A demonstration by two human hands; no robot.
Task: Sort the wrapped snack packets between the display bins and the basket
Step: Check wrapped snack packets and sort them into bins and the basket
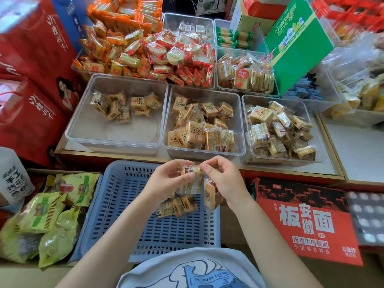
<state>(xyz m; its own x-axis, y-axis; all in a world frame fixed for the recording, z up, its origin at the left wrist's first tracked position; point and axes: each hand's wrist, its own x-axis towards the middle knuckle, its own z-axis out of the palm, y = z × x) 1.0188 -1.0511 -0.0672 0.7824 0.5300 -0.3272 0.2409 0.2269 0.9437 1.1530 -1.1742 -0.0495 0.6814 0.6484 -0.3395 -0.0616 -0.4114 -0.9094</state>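
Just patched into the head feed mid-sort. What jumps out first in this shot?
Both hands meet at centre over the blue slotted basket: the left hand and right hand share a grip on one clear-wrapped snack packet, with more packets lying in the basket below. Behind them sit three clear bins of tan packets, the left bin far emptier than the middle bin and right bin.
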